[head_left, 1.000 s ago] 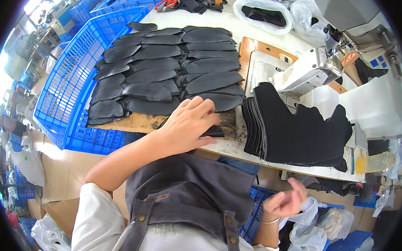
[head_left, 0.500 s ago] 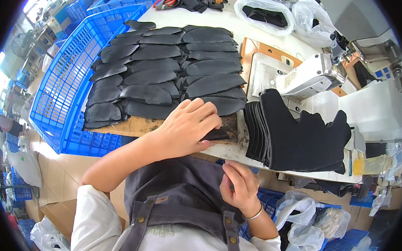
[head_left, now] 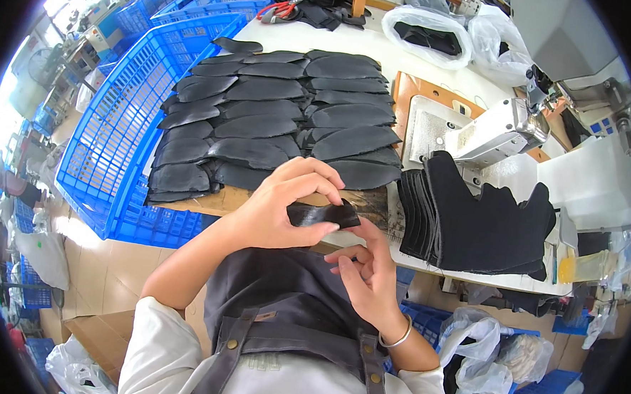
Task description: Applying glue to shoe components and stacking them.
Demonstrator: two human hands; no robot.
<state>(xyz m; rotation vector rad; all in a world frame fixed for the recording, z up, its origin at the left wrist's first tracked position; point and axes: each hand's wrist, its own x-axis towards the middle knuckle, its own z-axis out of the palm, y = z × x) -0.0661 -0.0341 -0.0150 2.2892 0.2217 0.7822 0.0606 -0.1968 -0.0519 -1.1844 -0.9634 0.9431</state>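
Head view. Your left hand (head_left: pixel 287 199), mid-frame, grasps a glossy black piece (head_left: pixel 314 215) between thumb and fingers; the piece bows along its length, its right end facing your right hand (head_left: pixel 368 278). That hand is unclosed: thumb apart from index, index reaching to the piece's right end. Cannot tell whether it touches.

Handling, judged: the piece looks thin and bendable. Pinch lightly to avoid a crease; steady the free end with the right index rather than pushing it into a tighter curl.

Edges: rows of black pieces (head_left: pixel 258 128), upper centre-left, lie just beyond your left knuckles; a forward swing could disorder the nearest row. Brown board (head_left: pixel 222 203) shows its front strip beside your left wrist. Right of centre, a stack of black fabric (head_left: pixel 489 227) sits near the front edge of the white table (head_left: pixel 338 40); mind your right fingertips. Sewing machine (head_left: pixel 501 132), upper right, is well apart.

Room: best at lower centre, over your apron (head_left: pixel 282 288), between the forearms.
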